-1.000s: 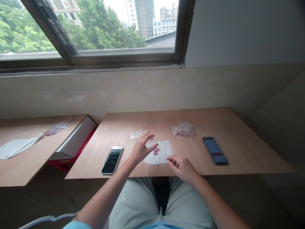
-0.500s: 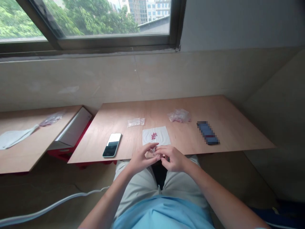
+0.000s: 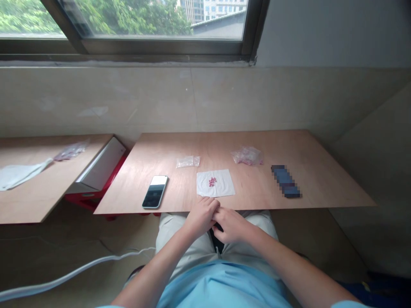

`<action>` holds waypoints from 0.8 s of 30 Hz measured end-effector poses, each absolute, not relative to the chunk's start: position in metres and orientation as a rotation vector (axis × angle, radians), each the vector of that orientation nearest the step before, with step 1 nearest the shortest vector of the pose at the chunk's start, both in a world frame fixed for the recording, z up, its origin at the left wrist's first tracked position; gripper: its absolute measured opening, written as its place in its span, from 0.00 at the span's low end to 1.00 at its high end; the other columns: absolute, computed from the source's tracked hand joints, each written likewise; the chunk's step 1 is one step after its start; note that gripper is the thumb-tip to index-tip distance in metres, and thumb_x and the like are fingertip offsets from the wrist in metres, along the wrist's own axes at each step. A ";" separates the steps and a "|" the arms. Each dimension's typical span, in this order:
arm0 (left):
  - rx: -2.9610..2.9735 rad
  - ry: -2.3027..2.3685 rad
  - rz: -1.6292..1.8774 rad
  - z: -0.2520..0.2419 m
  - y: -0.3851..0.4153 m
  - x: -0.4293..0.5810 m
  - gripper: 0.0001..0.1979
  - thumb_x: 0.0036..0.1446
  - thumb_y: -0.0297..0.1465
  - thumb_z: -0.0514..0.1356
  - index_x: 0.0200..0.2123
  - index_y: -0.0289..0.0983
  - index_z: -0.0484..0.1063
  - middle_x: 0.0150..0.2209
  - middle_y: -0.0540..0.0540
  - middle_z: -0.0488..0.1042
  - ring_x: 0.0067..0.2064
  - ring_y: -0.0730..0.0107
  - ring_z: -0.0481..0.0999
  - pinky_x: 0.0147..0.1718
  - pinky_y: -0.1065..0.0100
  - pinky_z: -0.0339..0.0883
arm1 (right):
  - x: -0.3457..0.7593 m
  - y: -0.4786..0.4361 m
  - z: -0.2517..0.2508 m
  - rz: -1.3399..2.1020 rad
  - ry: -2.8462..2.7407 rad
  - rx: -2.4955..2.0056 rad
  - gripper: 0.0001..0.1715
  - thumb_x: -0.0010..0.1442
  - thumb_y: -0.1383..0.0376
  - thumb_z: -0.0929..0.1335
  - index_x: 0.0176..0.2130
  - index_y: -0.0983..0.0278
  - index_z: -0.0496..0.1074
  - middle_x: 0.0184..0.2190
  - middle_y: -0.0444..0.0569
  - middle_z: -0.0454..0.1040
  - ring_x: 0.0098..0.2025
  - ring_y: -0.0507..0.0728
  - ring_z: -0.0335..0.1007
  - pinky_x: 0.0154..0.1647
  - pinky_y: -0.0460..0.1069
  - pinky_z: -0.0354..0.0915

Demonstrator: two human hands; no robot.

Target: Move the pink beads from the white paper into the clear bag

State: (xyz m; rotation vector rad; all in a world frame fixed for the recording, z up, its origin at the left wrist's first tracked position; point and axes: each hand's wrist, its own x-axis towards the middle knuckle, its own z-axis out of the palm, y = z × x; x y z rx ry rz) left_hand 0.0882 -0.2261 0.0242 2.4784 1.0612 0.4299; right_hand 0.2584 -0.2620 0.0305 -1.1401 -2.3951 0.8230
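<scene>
My left hand (image 3: 202, 214) and my right hand (image 3: 231, 224) are pressed together over my lap, just below the front edge of the wooden table (image 3: 321, 171). Both have curled fingers, and whatever lies between them is hidden. Just beyond them on the table is a white sheet (image 3: 221, 188) with a small heap of pink beads (image 3: 212, 182). Farther back lie an empty-looking clear bag (image 3: 188, 161) and a clear bag of pink beads (image 3: 247, 155).
A phone (image 3: 155, 197) lies screen-up left of the sheet and a dark flat object (image 3: 285, 181) to its right. A second table at the left holds a white cloth (image 3: 19, 175) and a bag (image 3: 70, 150). A white box (image 3: 102, 164) sits between the tables. A white cable (image 3: 64, 273) runs across the floor.
My left hand came back from over the sheet and my right hand left the sheet's edge. Both met at the table's front edge and sank slightly toward my lap. The view tilted down.
</scene>
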 end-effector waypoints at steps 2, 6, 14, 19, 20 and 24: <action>2.480 1.032 0.431 0.022 -0.229 0.093 0.12 0.50 0.20 0.57 0.37 0.40 0.65 0.37 0.44 0.71 0.42 0.57 0.71 0.41 0.58 0.66 | 0.257 -0.262 0.025 0.837 -2.422 -1.171 0.13 0.55 0.69 0.68 0.42 0.64 0.75 0.41 0.54 0.79 0.43 0.63 0.75 0.42 0.51 0.69; 2.496 0.983 0.420 0.019 -0.229 0.096 0.13 0.49 0.18 0.56 0.36 0.40 0.64 0.37 0.44 0.71 0.41 0.57 0.71 0.41 0.59 0.66 | 0.257 -0.261 0.021 0.810 -2.460 -1.181 0.15 0.55 0.69 0.68 0.44 0.64 0.76 0.42 0.55 0.80 0.44 0.64 0.76 0.43 0.52 0.69; 2.523 1.069 0.447 0.021 -0.215 0.080 0.14 0.51 0.20 0.57 0.40 0.40 0.68 0.38 0.43 0.73 0.43 0.56 0.70 0.43 0.58 0.66 | 0.258 -0.258 0.027 0.827 -2.385 -1.163 0.17 0.59 0.70 0.67 0.49 0.63 0.72 0.48 0.55 0.77 0.50 0.63 0.74 0.50 0.53 0.70; 2.486 1.143 0.510 0.021 -0.204 0.068 0.15 0.49 0.19 0.57 0.40 0.40 0.69 0.39 0.43 0.74 0.44 0.56 0.72 0.44 0.58 0.66 | 0.262 -0.258 0.029 0.836 -2.322 -1.069 0.35 0.59 0.73 0.66 0.65 0.60 0.64 0.65 0.54 0.66 0.65 0.63 0.64 0.64 0.57 0.64; 2.480 1.152 0.523 0.020 -0.202 0.066 0.15 0.49 0.19 0.57 0.40 0.40 0.69 0.39 0.43 0.74 0.44 0.56 0.72 0.44 0.58 0.66 | 0.263 -0.258 0.030 0.836 -2.318 -1.058 0.37 0.60 0.73 0.66 0.66 0.59 0.62 0.67 0.52 0.63 0.67 0.62 0.61 0.66 0.57 0.63; 2.471 1.206 0.579 0.016 -0.193 0.054 0.11 0.53 0.21 0.58 0.38 0.40 0.69 0.37 0.44 0.74 0.43 0.57 0.73 0.43 0.59 0.67 | 0.267 -0.256 0.028 0.825 -2.294 -1.093 0.36 0.61 0.72 0.65 0.66 0.54 0.63 0.69 0.47 0.60 0.67 0.59 0.62 0.65 0.56 0.64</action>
